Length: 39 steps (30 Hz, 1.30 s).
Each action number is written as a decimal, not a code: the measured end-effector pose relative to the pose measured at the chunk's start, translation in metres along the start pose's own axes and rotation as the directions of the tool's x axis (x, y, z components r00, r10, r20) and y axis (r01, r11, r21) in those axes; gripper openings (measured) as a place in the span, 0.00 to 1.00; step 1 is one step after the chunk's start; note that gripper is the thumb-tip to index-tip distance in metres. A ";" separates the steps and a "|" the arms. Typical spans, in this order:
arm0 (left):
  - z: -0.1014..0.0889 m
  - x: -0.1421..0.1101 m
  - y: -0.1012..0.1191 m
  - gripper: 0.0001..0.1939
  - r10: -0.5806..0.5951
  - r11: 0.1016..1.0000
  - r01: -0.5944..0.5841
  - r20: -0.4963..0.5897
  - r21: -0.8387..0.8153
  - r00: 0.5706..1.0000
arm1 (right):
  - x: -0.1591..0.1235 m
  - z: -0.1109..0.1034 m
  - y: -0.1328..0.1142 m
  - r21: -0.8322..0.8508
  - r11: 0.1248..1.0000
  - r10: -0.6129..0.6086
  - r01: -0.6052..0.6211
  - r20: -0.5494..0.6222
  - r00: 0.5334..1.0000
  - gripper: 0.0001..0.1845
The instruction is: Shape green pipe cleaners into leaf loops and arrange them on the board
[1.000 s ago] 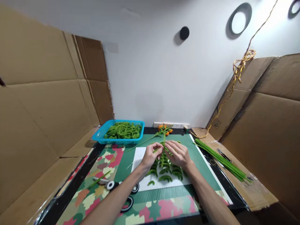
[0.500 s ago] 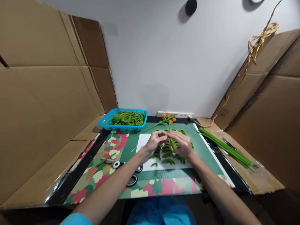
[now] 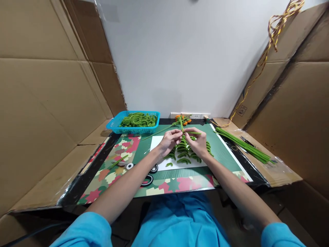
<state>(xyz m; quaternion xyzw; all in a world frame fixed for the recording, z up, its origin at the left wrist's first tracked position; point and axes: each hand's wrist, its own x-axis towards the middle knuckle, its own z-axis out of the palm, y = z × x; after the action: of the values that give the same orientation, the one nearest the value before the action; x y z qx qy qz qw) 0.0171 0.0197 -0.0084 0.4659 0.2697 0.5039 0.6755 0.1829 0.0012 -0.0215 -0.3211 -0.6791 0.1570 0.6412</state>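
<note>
My left hand and my right hand meet above the middle of the mat. Between their fingertips are green pipe cleaners; one part stands upright, and another stretches right across my right fingers. Both hands are pinched closed on them, and the exact joining point is hidden by the fingers. Below, several rows of short curved green pipe-cleaner pieces lie on a white sheet. Scissors with black and white handles rest left of the sheet, partly covered by my left forearm.
A blue basket of curled green pieces stands back left. Orange flowers on a green stem lie at the back, near a power strip. A bundle of green stems lies right. Cardboard walls flank the table.
The view has tilted downward. My right hand has turned, and the pipe cleaner part that pointed down beneath it now points sideways to the right. Both hands stay together.
</note>
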 end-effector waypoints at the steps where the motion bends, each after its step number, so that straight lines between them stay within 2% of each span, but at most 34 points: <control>1: 0.000 0.000 0.001 0.16 0.006 1.000 -0.006 -0.001 0.001 1.000 | 0.001 0.001 0.000 0.012 1.000 0.007 -0.007 0.003 1.000 0.09; 7: -0.001 -0.001 0.003 0.17 0.045 0.999 -0.044 -0.031 0.017 0.999 | 0.000 0.003 0.001 0.018 0.999 -0.034 0.033 0.036 0.999 0.10; 14: -0.004 -0.001 0.004 0.14 0.050 0.997 -0.047 -0.061 0.058 0.997 | -0.001 0.001 0.011 -0.095 0.979 -0.172 0.180 0.081 0.982 0.10; 17: -0.005 0.000 0.004 0.14 0.068 0.995 -0.061 -0.086 0.084 0.994 | -0.001 -0.003 0.017 -0.152 0.962 -0.210 0.227 0.117 0.971 0.13; 21: -0.005 0.001 0.006 0.15 0.088 0.991 -0.074 -0.125 0.108 0.988 | 0.000 -0.010 0.022 -0.235 0.933 -0.243 0.274 0.151 0.958 0.22; 24: -0.003 0.001 0.008 0.16 0.069 0.991 -0.053 -0.123 0.123 0.990 | 0.003 -0.016 0.023 -0.259 0.915 -0.277 0.309 0.152 0.949 0.21; 32: 0.001 0.001 0.012 0.17 -0.006 0.989 0.015 -0.061 0.149 0.998 | 0.005 -0.019 0.022 -0.249 0.928 -0.247 0.275 0.140 0.959 0.10; 39: -0.002 0.002 0.012 0.15 -0.011 0.998 0.012 -0.016 0.065 1.000 | 0.004 -0.012 0.015 -0.171 0.960 -0.209 0.221 0.086 0.974 0.09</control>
<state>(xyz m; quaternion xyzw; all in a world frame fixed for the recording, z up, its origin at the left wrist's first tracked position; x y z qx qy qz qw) 0.0115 0.0228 0.0015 0.4823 0.2938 0.4945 0.6607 0.1980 0.0125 -0.0267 -0.2965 -0.7426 0.0353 0.5995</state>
